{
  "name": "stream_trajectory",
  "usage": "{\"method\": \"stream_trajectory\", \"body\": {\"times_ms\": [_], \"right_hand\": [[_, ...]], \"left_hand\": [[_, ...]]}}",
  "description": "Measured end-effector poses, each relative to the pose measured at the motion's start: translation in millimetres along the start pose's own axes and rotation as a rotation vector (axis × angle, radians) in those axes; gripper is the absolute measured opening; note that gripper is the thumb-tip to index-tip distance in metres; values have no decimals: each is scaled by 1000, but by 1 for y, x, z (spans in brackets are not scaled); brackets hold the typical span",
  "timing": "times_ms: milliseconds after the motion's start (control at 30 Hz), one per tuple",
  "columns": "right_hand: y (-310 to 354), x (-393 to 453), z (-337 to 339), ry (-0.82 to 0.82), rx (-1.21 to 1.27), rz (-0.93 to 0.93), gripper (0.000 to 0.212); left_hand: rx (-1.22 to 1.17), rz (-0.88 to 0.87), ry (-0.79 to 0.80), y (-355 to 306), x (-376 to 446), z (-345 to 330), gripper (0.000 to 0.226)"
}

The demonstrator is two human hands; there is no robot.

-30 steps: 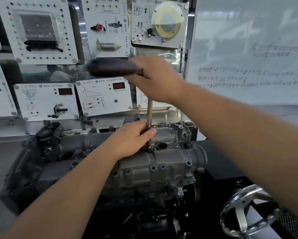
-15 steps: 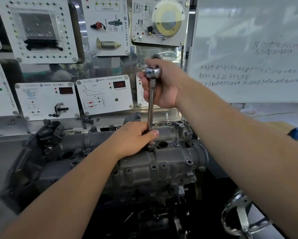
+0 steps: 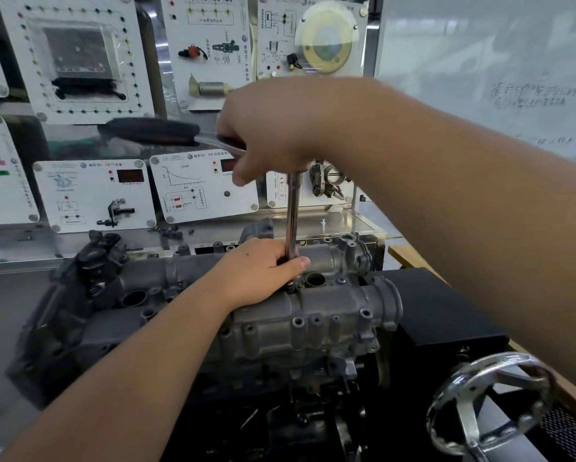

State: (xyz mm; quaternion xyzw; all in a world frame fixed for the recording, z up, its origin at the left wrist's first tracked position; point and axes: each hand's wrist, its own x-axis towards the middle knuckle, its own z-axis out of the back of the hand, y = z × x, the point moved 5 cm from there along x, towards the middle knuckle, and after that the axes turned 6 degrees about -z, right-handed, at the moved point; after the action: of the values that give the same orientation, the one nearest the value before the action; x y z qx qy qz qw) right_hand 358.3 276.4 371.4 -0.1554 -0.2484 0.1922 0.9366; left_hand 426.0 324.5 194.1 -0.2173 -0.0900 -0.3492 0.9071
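Note:
A grey metal engine cylinder head [image 3: 313,315] sits on a stand in front of me. A ratchet wrench stands upright on it: its chrome extension bar [image 3: 292,215] runs down to a bolt near the top of the head, and its dark handle [image 3: 153,131] points left. My right hand [image 3: 273,128] grips the ratchet's head end from above. My left hand [image 3: 263,268] holds the bottom of the extension bar, thumb and fingers wrapped round it just above the bolt.
Behind the engine stands a wall of white training panels [image 3: 93,195] with sensors and displays. A whiteboard [image 3: 496,61] with writing fills the upper right. A chrome handwheel [image 3: 486,405] sits at the lower right, beside a black box [image 3: 440,308].
The ratchet handle has swung back round to the left after pointing toward me half a second ago. My right hand turned with it; my left hand stayed on the bar.

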Motion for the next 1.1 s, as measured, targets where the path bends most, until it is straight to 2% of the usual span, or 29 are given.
{"method": "stream_trajectory", "body": {"times_ms": [100, 167, 233, 267, 300, 400, 500, 567, 633, 733, 833, 1000, 1033, 1100], "right_hand": [[8, -4, -15, -205, -29, 7, 45], [13, -14, -28, -474, 72, 65, 44], [6, -31, -40, -853, 395, 98, 36], [0, -36, -49, -969, 612, 59, 30], [-7, -38, -59, -983, 846, -33, 25], [-20, -32, -82, -830, 1373, -375, 33], [-28, -28, -93, -708, 1916, -469, 23], [-22, -23, -98, -482, 2231, -467, 29], [-19, -20, -100, -217, 2326, -541, 37], [-30, -17, -92, 95, 2162, -707, 33], [-42, -11, -71, 245, 1721, -701, 23], [-42, 5, -31, 230, 776, -439, 12], [-36, 7, -28, 187, 548, -362, 11], [-26, 9, -30, 0, 187, -245, 14]], "left_hand": [[-15, 3, -33, 1, 2, 2, 38], [-30, 3, -55, 2, 2, 2, 39], [-21, 2, -56, 3, 2, 1, 42], [-27, 13, -52, 4, 3, 1, 44], [-34, 24, -50, 5, 3, 0, 45], [-33, -1, -66, 4, 3, 0, 34], [-51, -10, -70, 3, 4, 0, 26], [-50, -17, -76, 3, 4, 0, 19], [-48, -23, -71, 2, 4, 0, 15], [-71, -16, -62, 1, 3, -1, 17], [-67, -4, -58, 2, 2, 0, 24], [0, -23, -43, 2, 4, -1, 28], [11, -29, -48, 2, 4, -1, 28], [11, -33, -72, 3, 5, 1, 30]]}}
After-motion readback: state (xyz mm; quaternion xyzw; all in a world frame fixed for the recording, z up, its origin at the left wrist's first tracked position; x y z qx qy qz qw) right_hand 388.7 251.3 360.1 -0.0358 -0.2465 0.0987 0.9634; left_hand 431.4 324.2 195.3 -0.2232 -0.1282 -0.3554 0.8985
